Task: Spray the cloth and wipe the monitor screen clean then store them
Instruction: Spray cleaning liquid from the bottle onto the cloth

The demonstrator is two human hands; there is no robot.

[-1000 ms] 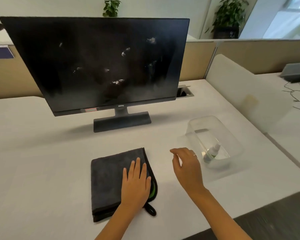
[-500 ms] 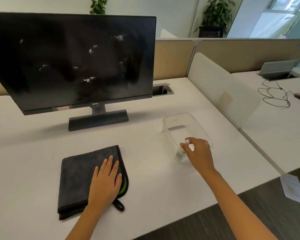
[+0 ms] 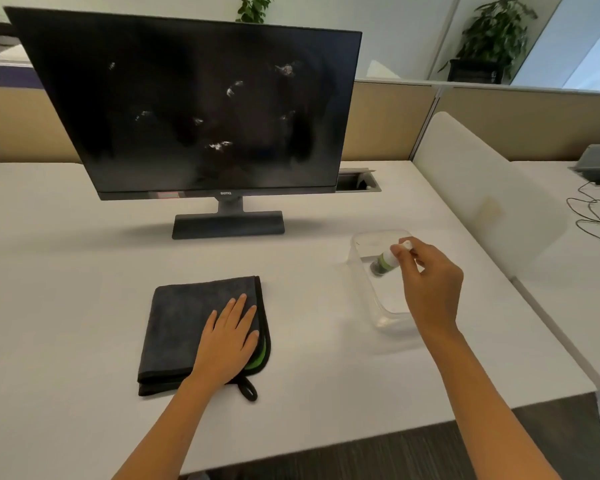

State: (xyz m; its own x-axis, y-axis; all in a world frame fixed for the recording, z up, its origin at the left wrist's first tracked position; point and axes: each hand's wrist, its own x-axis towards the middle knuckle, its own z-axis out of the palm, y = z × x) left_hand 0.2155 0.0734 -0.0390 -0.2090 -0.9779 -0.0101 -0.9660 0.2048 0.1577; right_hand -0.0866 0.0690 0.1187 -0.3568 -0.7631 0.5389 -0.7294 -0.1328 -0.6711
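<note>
A folded dark microfiber cloth (image 3: 187,327) is being pressed flat on the white desk (image 3: 66,271) by the left hand (image 3: 227,344), fingers straight and slightly apart. Behind, the smudged monitor (image 3: 194,105) is standing. At right, a small spray bottle (image 3: 385,261) is being pinched at its top by the right hand (image 3: 430,285), over the clear plastic container (image 3: 368,282).

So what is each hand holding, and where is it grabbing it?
The right hand pinches the spray bottle by its white top. The left hand rests flat on the cloth, holding nothing.
</note>
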